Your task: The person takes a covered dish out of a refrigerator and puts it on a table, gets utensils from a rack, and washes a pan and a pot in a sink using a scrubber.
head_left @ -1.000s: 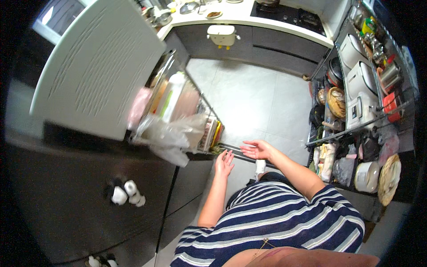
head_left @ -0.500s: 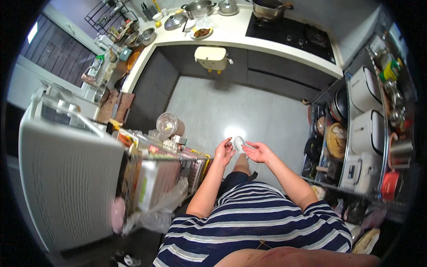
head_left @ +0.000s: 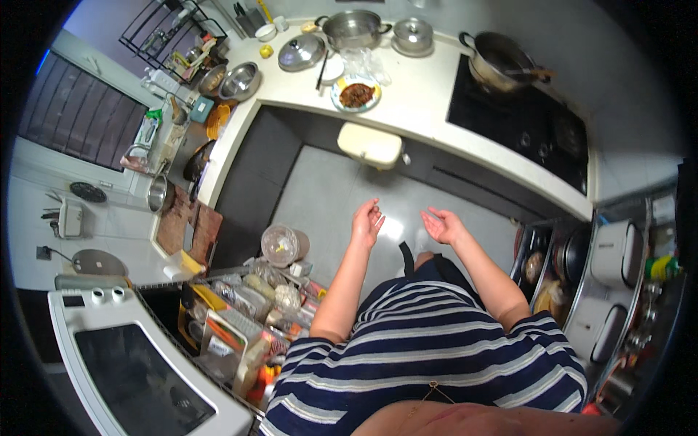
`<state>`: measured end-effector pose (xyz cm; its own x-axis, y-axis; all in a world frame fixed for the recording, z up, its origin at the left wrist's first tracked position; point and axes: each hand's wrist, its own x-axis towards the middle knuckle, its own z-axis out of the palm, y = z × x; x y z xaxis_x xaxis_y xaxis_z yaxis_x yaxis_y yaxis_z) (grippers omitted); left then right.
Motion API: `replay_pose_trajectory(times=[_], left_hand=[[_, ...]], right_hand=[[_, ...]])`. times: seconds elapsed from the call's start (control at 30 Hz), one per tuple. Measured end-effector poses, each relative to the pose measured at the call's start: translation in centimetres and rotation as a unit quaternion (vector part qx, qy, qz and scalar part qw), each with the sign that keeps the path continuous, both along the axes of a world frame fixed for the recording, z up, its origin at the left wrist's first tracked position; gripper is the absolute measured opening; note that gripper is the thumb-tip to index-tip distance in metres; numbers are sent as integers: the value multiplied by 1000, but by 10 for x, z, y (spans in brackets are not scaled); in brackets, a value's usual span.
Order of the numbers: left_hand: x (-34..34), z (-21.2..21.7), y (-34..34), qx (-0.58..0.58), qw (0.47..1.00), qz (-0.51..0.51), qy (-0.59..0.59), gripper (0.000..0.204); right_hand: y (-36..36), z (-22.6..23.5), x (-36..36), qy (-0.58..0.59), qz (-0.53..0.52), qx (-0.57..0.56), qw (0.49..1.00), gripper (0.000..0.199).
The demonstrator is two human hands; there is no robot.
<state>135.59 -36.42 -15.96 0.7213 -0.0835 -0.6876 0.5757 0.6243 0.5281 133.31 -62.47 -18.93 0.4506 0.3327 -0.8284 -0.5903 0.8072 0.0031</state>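
My left hand [head_left: 368, 221] is held out over the floor, palm turned inward, its fingers loosely apart and nothing in them. Across from it, my right hand [head_left: 442, 226] is empty too, with fingers spread. Neither hand touches anything. Ahead of both, a cream bin [head_left: 369, 145] hangs on the dark cabinet front below the counter [head_left: 418, 102]. On that counter stand a plate of dark cooked food [head_left: 356, 95], a white bowl with chopsticks [head_left: 332, 70], a crumpled clear bag [head_left: 366, 64], a domed lid [head_left: 302, 52] and a steel pot [head_left: 354, 30].
A wok [head_left: 499, 61] sits on the black hob [head_left: 523, 123]. To the left are a cutting board with a knife [head_left: 190, 227], a clear round tub [head_left: 282, 245], a rack of packages [head_left: 247, 305] and a white oven [head_left: 145, 363]. Shelves with white containers [head_left: 614, 254] line the right.
I have moved forward, so the counter and stove appear nearer and larger. My hands have drawn farther apart. The oven front has come into view at lower left.
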Motion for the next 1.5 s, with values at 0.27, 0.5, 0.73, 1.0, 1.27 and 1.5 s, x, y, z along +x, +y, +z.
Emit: replay_pose_trajectory(times=[0.27,0.5,0.73,1.0,1.27,1.5], left_hand=[[188,2,2,40,993,75,-79,22],[339,-20,42,168,982,59,-60,31],[459,-62,89,449,862,-140,-190,54],[467,-50,90,549,745,-250,-283,34],[424,-11,56,436,779,-315,-324,35],[348,21,-19,287,788,-384,-387,37]], right_hand=[[18,0,259,-120,104,-27,987,35],[59,-7,386,-138,206,-255,934,30],[120,-23,456,-185,197,-431,861,23],[143,-39,444,-146,231,-732,625,22],[120,-10,356,-92,101,-644,753,21],[88,37,211,-53,-115,-601,789,13]])
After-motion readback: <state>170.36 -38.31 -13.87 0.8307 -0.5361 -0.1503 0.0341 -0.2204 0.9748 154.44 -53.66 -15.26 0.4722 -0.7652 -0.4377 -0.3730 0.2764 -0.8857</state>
